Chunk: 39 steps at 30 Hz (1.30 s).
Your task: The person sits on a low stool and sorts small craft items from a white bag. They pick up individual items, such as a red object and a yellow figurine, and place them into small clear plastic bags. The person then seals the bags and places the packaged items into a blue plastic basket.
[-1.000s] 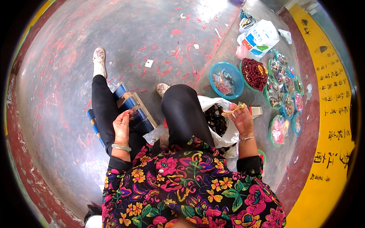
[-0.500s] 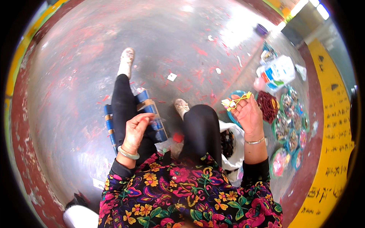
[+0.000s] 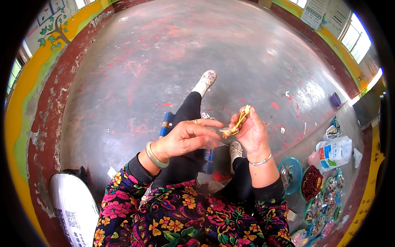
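Note:
In my right hand (image 3: 254, 138), fingers curled, is a looped yellow cord (image 3: 242, 118) with small pale and reddish pieces at its lower end. My left hand (image 3: 183, 139) comes in from the left, palm down, its fingers stretched out and slightly blurred. Its fingertips are right beside the decorated end of the cord; whether they touch it I cannot tell. Both hands are above my lap and legs.
Blue rolls (image 3: 166, 123) with brown bands lie under my legs. On the right stand a teal basin (image 3: 297, 162), a bowl of dark red beads (image 3: 312, 184), several small baskets (image 3: 314, 206) and a white plastic bag (image 3: 337, 152). A white sack (image 3: 68, 197) stands at left.
My left hand has swung right and opened its fingers next to the cord. The view has shifted, showing more floor and walls ahead. My right hand still holds the cord.

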Motion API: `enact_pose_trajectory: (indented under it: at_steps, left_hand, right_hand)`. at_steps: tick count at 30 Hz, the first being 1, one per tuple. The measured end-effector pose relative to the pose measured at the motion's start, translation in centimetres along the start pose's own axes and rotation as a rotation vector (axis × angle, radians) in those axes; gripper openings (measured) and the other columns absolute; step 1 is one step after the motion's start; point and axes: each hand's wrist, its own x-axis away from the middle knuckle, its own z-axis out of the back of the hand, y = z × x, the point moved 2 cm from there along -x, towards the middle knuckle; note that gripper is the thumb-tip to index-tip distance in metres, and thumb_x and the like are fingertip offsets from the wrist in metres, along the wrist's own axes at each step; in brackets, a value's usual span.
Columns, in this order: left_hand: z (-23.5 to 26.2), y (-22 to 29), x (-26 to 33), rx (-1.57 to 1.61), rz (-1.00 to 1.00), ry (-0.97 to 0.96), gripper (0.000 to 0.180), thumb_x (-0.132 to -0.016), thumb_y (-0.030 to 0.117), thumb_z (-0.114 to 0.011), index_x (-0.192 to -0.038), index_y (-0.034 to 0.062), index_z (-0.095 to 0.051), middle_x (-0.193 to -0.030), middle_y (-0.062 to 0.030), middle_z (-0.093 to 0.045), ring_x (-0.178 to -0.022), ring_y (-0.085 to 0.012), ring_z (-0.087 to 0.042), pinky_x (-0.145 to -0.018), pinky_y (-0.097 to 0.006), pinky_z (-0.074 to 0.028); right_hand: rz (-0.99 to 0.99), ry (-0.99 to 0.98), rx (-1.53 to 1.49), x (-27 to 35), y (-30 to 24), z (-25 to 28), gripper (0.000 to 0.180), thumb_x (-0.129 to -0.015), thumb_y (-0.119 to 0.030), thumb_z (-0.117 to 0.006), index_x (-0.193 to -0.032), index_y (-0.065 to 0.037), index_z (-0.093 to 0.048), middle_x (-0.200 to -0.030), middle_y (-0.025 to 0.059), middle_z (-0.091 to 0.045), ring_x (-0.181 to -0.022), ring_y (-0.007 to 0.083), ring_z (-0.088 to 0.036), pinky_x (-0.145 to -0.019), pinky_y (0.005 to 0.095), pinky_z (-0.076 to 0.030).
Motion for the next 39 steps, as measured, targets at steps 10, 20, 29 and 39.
enact_pose_trajectory:
  at_steps: [10, 20, 29, 39]
  left_hand:
    - [-0.2, -2.4, -1.8, 0.124, 0.084, 0.039, 0.025, -0.089, 0.009, -0.049, -0.106, -0.0042, -0.063, -0.131, -0.0185, -0.045, -0.099, -0.0203, -0.059, -0.08, -0.03, -0.049]
    - [-1.1, -2.2, -3.2, 0.215, -0.018, 0.083, 0.026, -0.089, 0.003, -0.044, -0.107, -0.0045, -0.062, -0.131, -0.0148, -0.047, -0.106, -0.0166, -0.053, -0.083, -0.028, -0.045]
    - [-1.1, 1.1, -4.1, -0.221, -0.16, -0.186, 0.028, -0.084, -0.009, -0.044, -0.106, -0.0052, -0.06, -0.12, -0.0151, -0.054, -0.102, -0.022, -0.058, -0.081, -0.03, -0.049]
    - [0.8, 6.6, -3.6, -0.726, 0.104, -0.556, 0.019, -0.078, -0.005, -0.053, -0.093, -0.0048, -0.063, -0.106, -0.0185, -0.061, -0.104, -0.0319, -0.058, -0.092, -0.036, -0.044]
  right_hand:
    - [0.181, -0.1, 0.012, -1.5, 0.5, 1.7, 0.028, -0.09, -0.037, -0.05, -0.093, -0.009, -0.054, -0.063, 0.0073, -0.053, -0.058, 0.018, -0.049, -0.05, 0.0279, -0.038]
    - [0.268, -0.075, 0.012, -0.6, -0.1, 1.4, 0.027, -0.09, -0.035, -0.052, -0.09, -0.008, -0.052, -0.07, 0.0095, -0.056, -0.063, 0.0173, -0.053, -0.054, 0.0272, -0.042]
    - [0.231, -0.131, 0.049, 0.0, -0.4, 1.2, 0.026, -0.086, -0.033, -0.056, -0.089, -0.007, -0.055, -0.082, 0.0106, -0.06, -0.078, 0.0186, -0.056, -0.071, 0.0303, -0.045]
    - [0.335, 0.06, 0.227, -0.2, -0.8, 2.0, 0.02, -0.085, -0.023, -0.056, -0.092, -0.005, -0.06, -0.098, 0.007, -0.063, -0.097, 0.0151, -0.055, -0.086, 0.0295, -0.038]
